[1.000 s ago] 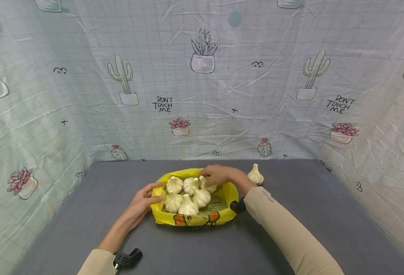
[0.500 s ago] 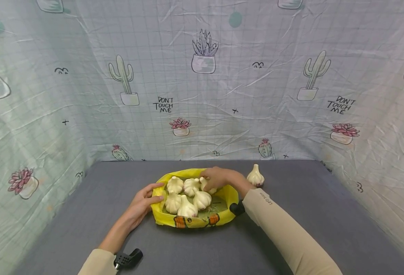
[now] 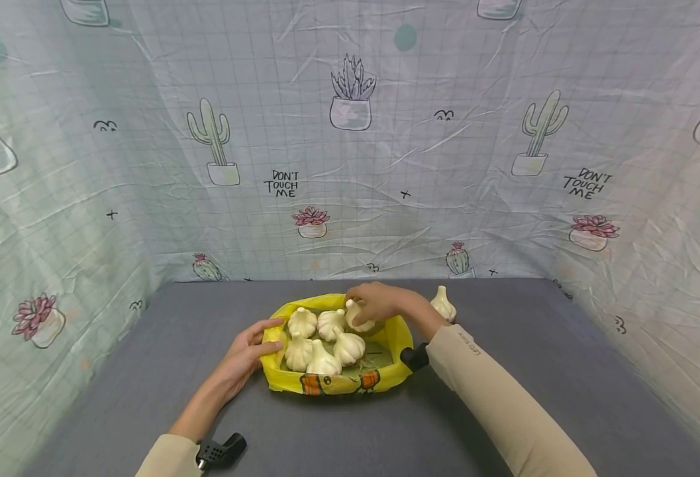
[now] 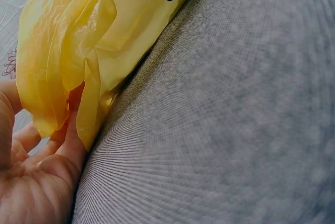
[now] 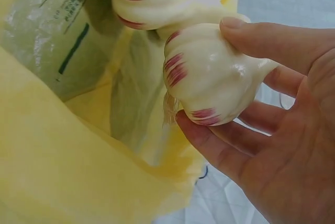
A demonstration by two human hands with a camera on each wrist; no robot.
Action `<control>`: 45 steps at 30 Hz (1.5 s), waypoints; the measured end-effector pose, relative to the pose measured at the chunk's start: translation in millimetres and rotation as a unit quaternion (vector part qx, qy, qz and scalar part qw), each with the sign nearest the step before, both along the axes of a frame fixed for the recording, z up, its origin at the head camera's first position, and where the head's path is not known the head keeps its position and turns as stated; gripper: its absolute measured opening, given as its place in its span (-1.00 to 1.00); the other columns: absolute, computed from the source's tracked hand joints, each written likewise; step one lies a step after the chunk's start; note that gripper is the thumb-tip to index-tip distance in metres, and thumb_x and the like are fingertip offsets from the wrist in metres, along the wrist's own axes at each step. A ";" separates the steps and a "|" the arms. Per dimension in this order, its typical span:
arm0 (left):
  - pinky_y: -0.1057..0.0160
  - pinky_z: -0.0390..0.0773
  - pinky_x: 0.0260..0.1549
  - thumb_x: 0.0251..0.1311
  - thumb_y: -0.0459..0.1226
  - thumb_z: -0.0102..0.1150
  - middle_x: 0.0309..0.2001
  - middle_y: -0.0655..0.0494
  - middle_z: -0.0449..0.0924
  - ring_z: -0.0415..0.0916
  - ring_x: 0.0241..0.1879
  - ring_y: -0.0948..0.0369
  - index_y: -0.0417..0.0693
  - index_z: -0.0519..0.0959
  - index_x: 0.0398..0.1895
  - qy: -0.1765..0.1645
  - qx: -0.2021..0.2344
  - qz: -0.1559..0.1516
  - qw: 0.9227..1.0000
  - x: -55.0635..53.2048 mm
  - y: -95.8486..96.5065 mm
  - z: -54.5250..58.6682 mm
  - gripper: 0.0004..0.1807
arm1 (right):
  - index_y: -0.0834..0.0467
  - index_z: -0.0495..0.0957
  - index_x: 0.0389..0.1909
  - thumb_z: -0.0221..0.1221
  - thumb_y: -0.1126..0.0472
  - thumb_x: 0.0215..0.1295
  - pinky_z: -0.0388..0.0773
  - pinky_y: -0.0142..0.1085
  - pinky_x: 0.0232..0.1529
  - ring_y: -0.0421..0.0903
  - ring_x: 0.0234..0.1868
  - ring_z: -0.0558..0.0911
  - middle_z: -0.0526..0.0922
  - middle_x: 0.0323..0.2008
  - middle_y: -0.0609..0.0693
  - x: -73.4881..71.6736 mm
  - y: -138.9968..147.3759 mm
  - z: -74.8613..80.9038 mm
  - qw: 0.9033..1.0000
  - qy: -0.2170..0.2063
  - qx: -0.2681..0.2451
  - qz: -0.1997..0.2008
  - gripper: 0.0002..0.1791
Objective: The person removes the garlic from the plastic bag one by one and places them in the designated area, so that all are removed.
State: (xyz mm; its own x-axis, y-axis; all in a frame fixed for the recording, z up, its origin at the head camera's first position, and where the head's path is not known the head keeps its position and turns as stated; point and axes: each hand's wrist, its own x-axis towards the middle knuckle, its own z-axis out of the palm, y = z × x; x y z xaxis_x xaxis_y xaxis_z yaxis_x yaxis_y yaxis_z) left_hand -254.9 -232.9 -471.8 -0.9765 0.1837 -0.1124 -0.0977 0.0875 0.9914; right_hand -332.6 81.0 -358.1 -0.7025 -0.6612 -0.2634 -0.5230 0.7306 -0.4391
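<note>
A yellow plastic bag [image 3: 293, 379] with its rim rolled open sits on the table, with several garlic bulbs [image 3: 323, 361] inside. My left hand [image 3: 247, 351] holds the bag's left side, fingertips over the rim. The left wrist view shows that hand's fingers [image 4: 65, 150] partly hidden behind the yellow plastic. At the bag's back right, my right hand [image 3: 378, 301] grips a garlic bulb [image 5: 209, 75] between thumb and fingers. In the right wrist view, this bulb has purple streaks and a tuft of roots, and its neck points toward the palm.
One more garlic bulb [image 3: 443, 305] stands on the grey table [image 3: 504, 344] behind the right forearm. A cactus-print sheet [image 3: 350, 165] encloses the back and both sides. Each wrist wears a black camera [image 3: 221, 450].
My right hand and the garlic bulb it holds have risen slightly at the bag's back edge. The left hand keeps its place on the bag.
</note>
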 end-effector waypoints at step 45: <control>0.15 0.66 0.05 0.42 -0.23 0.24 0.55 -0.24 0.20 0.54 0.22 0.05 -0.02 0.29 0.54 -0.002 -0.003 0.004 1.000 0.9 1.6 0.6 -0.34 | 0.02 0.55 0.27 0.28 0.07 0.45 0.61 -0.15 -0.04 -0.04 0.01 0.65 0.62 0.15 0.06 54.0 107.1 15.6 0.969 0.033 -0.231 -0.076 -0.58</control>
State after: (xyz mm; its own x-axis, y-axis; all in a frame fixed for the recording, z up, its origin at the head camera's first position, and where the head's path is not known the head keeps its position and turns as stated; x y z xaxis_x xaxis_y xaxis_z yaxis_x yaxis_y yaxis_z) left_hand -253.9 -231.3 -471.1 -0.9775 0.1749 -0.1182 -0.1031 0.0930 0.9903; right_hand -278.6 188.2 -342.6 -0.8067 -0.5849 0.0847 -0.4620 0.5349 -0.7074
